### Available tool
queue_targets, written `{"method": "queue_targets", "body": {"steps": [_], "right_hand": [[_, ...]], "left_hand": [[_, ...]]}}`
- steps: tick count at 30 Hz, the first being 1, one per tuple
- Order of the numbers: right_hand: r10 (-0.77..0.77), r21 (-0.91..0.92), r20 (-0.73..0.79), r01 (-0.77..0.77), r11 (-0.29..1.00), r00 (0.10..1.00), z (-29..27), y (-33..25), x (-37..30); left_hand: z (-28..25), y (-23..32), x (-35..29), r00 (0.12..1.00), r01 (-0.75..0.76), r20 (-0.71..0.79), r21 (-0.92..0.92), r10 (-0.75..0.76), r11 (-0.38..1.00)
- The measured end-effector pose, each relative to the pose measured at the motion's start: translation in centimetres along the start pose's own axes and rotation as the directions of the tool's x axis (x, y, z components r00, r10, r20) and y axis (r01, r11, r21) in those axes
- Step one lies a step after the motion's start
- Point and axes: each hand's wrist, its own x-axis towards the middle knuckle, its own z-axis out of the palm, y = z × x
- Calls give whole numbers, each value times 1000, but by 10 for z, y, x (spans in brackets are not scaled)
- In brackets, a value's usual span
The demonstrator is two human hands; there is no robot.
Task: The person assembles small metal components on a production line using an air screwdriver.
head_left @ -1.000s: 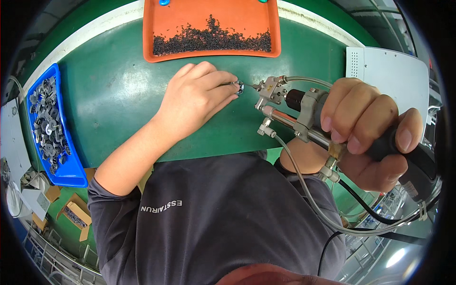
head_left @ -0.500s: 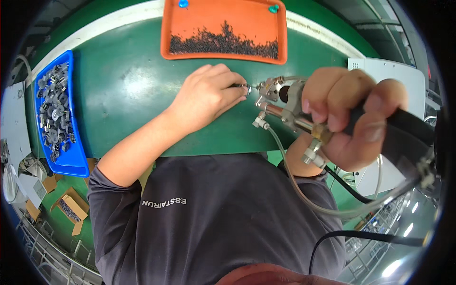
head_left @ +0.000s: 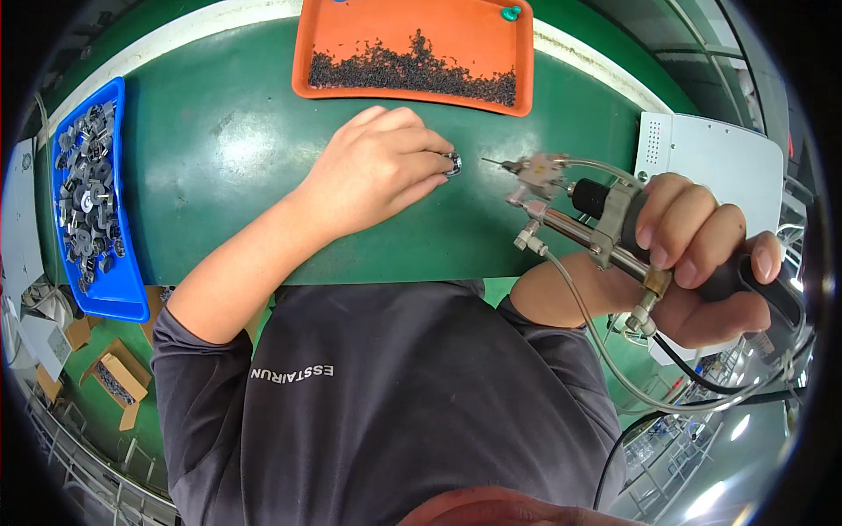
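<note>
My left hand [head_left: 381, 167] rests low over the green table, its fingers closed on a small dark round part [head_left: 454, 164] with a shiny edge. Most of that part is hidden under the fingertips. To the right, my right hand [head_left: 702, 250] is wrapped round the black handle of a metal dispensing gun [head_left: 574, 226]. The gun's thin needle points left toward the small part, with a short gap between them. A clear hose and a black hose run from the gun to the lower right.
Beyond my left hand lies an orange tray [head_left: 360, 26] of tiny black pieces, with a green knob at its corner. A blue tray [head_left: 133, 263] of dark round parts stands at the left. A pale metal housing [head_left: 732, 162] is at the right, an open cardboard box [head_left: 132, 379] below left.
My right hand has drawn the dispensing gun back to the right and down, so its needle has come away from the small part. My left hand keeps its hold, shifted slightly.
</note>
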Motion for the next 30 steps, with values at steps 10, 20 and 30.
{"method": "queue_targets", "body": {"steps": [10, 20, 30], "right_hand": [[5, 50, 75, -9, 999, 997, 3, 12, 1], [-125, 125, -31, 128, 984, 992, 17, 8, -1], [11, -130, 79, -1, 991, 997, -9, -7, -3]], "left_hand": [[-1, 0, -2, 999, -12, -31, -22, 12, 1000], [-14, 4, 8, 975, -138, -176, -3, 135, 990], [-19, -12, 9, 992, -33, -121, -23, 30, 999]]}}
